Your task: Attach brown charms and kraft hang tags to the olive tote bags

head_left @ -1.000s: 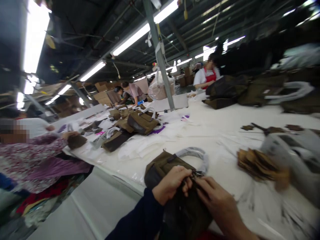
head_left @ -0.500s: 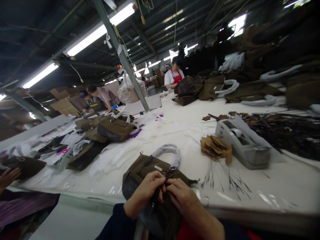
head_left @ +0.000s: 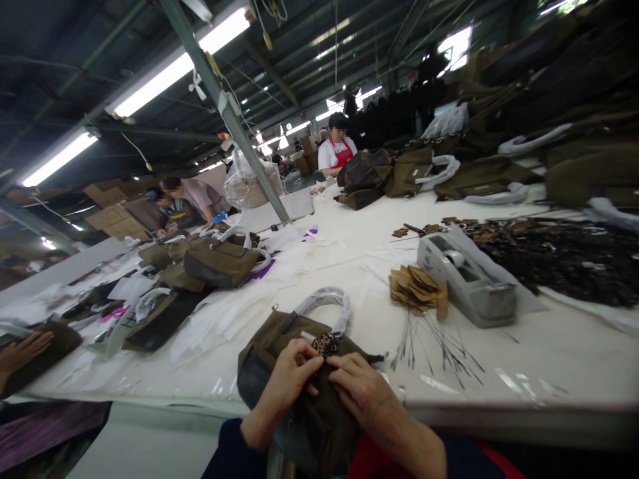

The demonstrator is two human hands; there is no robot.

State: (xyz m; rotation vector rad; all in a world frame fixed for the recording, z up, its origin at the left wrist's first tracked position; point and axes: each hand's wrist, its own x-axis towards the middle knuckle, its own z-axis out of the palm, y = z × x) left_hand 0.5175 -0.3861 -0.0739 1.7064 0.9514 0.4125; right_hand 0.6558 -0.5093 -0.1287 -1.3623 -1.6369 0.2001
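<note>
An olive-green handbag [head_left: 272,339] with dark panels leans over the table's front edge below me. Its handle [head_left: 324,296] is wrapped in pale plastic film. A small leopard-print charm [head_left: 325,344], shaped like a flower, lies against the bag's front near the handle's base. My left hand [head_left: 294,369] is closed, with thumb and forefinger pinched at the charm's lower left edge. From the other side, my right hand [head_left: 362,382] pinches at its lower right edge. Both sets of fingertips nearly meet, and what lies between them is partly hidden.
A grey tape dispenser [head_left: 469,283] stands to the right, beside brown tags [head_left: 417,289] with dark strings. Behind it lies a heap of dark charms [head_left: 564,256]. More handbags [head_left: 219,259] lie at left and far back. A co-worker's hand [head_left: 24,352] rests on a bag at left.
The charm now faces up, its spotted front showing more plainly. A dark strap with a metal bit that hung between my hands is out of sight. The view has shifted slightly right.
</note>
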